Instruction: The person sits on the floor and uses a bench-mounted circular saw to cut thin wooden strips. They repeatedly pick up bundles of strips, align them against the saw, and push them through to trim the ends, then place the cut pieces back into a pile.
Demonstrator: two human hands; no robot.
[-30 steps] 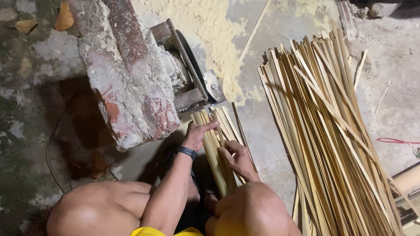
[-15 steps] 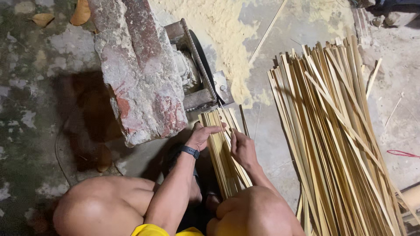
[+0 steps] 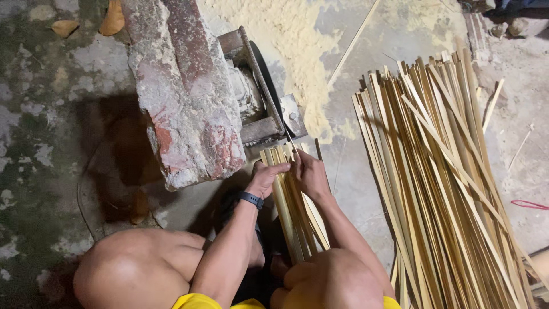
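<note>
The person squats on the concrete floor (image 3: 68,114), bare knees spread, both arms reaching forward between them. The left hand (image 3: 267,176), a dark band (image 3: 251,199) on its wrist, lies curled over the near left edge of a small bundle of pale bamboo strips (image 3: 291,212), fingers bent down around the strips and gripping them. The right hand (image 3: 309,171) sits just beside it on the same bundle, its fingers closed over the top ends of the strips, pinching them together. The bundle runs from between the knees up toward a small metal cutting machine (image 3: 260,97), and its far ends sit just at the machine's thin blade edge; whether they touch it I cannot tell. A big, rough slab of broken brick and mortar (image 3: 183,86), red patches showing through grey, rests on the left part of the machine. Beyond the machine a spread of pale sawdust (image 3: 291,34) covers the floor. To the right, well apart from the hands, lies a large heap of long bamboo strips (image 3: 446,189), fanned out loosely. A dry leaf (image 3: 112,20) lies near the top of the slab, and a bit of red cord (image 3: 529,203) shows at the far right.
</note>
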